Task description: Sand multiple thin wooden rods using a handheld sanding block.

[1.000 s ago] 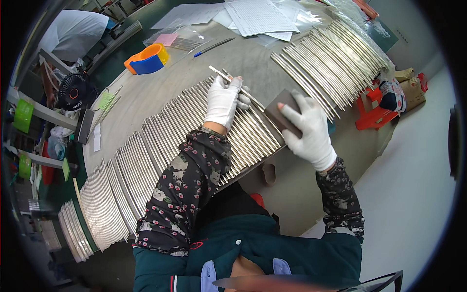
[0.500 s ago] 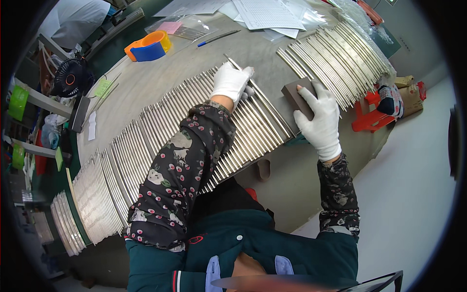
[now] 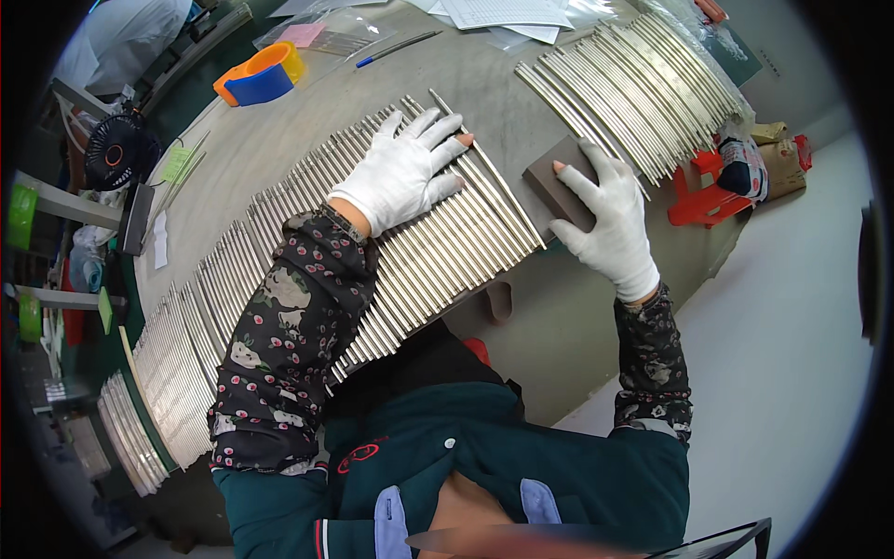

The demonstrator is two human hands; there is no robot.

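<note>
My left hand (image 3: 400, 172), in a white glove with a bare fingertip showing, lies spread and flat over a long row of thin silvery metal rods (image 3: 447, 242). Its fingers point toward the far right end of that row. A dark grey-brown rectangular block (image 3: 559, 182) rests on the table near the front edge, in the gap between two groups of rods. My right hand (image 3: 605, 214), also gloved, has its thumb and fingers around the block's right end. To the right of the block lies a second group of silvery rods (image 3: 633, 88).
An orange and blue ring-shaped roll (image 3: 261, 76), a blue pen (image 3: 399, 48) and paper sheets (image 3: 503, 11) lie on the far side of the table (image 3: 372, 79). A black fan (image 3: 116, 152) stands at left. Beyond the right edge is a red stool (image 3: 698, 196).
My left hand has gone from closed fingers at the rods' right end to spread flat, farther left on the row. My right hand stays on the block. The whole view has shifted slightly.
</note>
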